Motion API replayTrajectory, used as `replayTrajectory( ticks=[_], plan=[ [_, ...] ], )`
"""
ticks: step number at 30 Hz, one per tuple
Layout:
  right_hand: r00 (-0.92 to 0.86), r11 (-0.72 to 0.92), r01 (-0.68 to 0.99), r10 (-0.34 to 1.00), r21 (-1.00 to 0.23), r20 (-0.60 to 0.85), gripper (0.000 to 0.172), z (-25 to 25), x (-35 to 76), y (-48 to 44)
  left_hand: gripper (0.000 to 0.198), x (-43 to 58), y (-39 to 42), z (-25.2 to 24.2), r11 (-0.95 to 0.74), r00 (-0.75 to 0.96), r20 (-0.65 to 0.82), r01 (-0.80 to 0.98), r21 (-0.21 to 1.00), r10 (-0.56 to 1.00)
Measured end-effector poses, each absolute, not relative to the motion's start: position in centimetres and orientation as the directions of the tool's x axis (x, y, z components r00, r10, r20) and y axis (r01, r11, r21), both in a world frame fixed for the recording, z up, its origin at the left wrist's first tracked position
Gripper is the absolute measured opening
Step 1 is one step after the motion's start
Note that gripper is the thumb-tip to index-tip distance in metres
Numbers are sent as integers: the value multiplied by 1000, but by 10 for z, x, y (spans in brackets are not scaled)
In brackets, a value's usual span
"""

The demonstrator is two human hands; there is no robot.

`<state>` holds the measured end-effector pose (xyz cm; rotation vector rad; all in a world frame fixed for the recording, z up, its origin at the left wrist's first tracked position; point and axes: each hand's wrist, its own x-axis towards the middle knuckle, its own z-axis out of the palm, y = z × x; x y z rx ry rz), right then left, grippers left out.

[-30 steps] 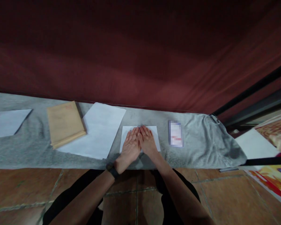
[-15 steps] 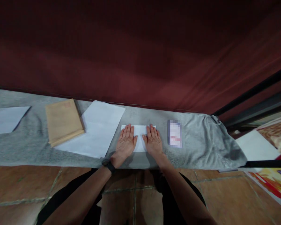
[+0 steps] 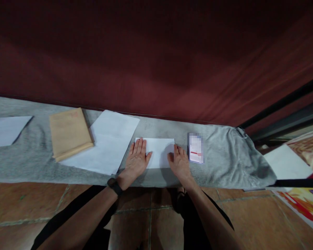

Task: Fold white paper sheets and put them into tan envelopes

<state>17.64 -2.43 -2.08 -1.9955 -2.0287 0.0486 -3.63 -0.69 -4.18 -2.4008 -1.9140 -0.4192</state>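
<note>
A folded white sheet of paper (image 3: 159, 152) lies on the grey cloth (image 3: 224, 163) in front of me. My left hand (image 3: 136, 159) rests flat on the paper's left edge, fingers stretched out, a dark watch on its wrist. My right hand (image 3: 181, 162) lies flat at the paper's right edge, fingers extended, close to a small printed card (image 3: 196, 148). Neither hand holds anything.
A larger white sheet (image 3: 106, 142) lies left of the folded one, partly under a tan envelope (image 3: 69, 133). Another white sheet (image 3: 5, 130) is at the far left. A dark red curtain hangs behind. Brown floor tiles lie below; colourful printed sheets (image 3: 299, 201) are at right.
My hands were together at the paper's middle and have slid apart, left hand to the left edge, right hand to the right edge, flattening the paper.
</note>
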Motion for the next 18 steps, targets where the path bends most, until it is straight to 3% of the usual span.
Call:
replayTrajectory(
  ticks=[6, 12, 18],
  plan=[
    [69, -38, 979, 986, -202, 150, 46, -10, 178, -17, 70, -37, -8, -38, -256, 218, 242, 957, 135, 945],
    [-216, 274, 928, 948, -253, 236, 50, -18, 155, -17, 58, -23, -14, -32, -367, 327, 242, 919, 143, 913],
    [-278, 308, 919, 949, -244, 151, 52, -38, 138, -13, 57, -13, -15, -37, -386, 356, 188, 907, 165, 916]
  ],
)
